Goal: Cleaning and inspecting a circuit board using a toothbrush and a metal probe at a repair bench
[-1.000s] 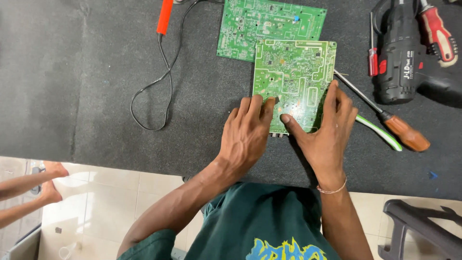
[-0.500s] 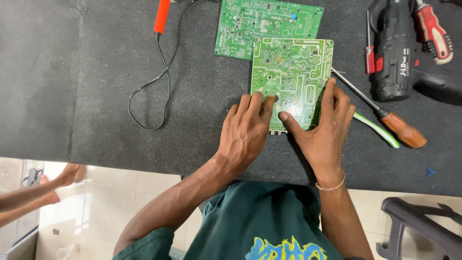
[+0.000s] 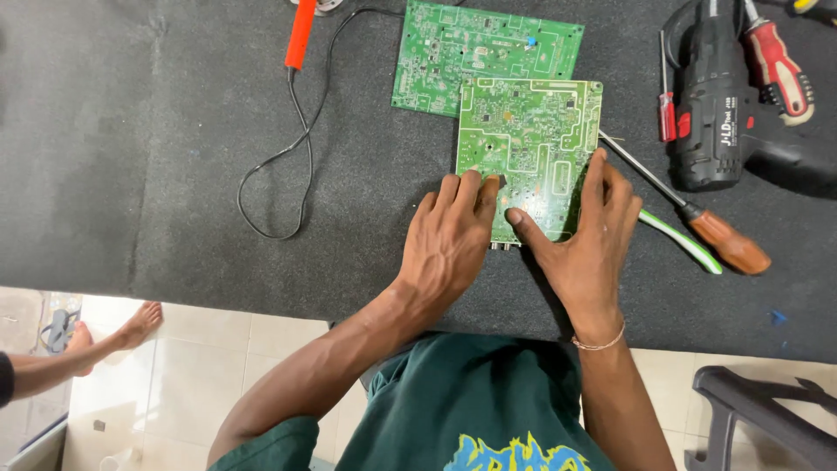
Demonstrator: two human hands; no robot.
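A green circuit board lies flat on the dark grey mat, partly over a second, larger green board behind it. My left hand rests palm down on the near left corner of the front board, fingers together. My right hand presses its near right edge, thumb stretched across the board toward the left hand. Both hands lie flat on the board rather than closed around it.
A brown-handled screwdriver and a green-and-white tool lie right of my right hand. A black cordless drill and red-handled screwdrivers sit far right. An orange soldering iron with looped cord lies left. Another person's bare foot is on the tiled floor.
My hands and the boards keep their pose on the mat. The other person's feet at the lower left have shifted on the floor.
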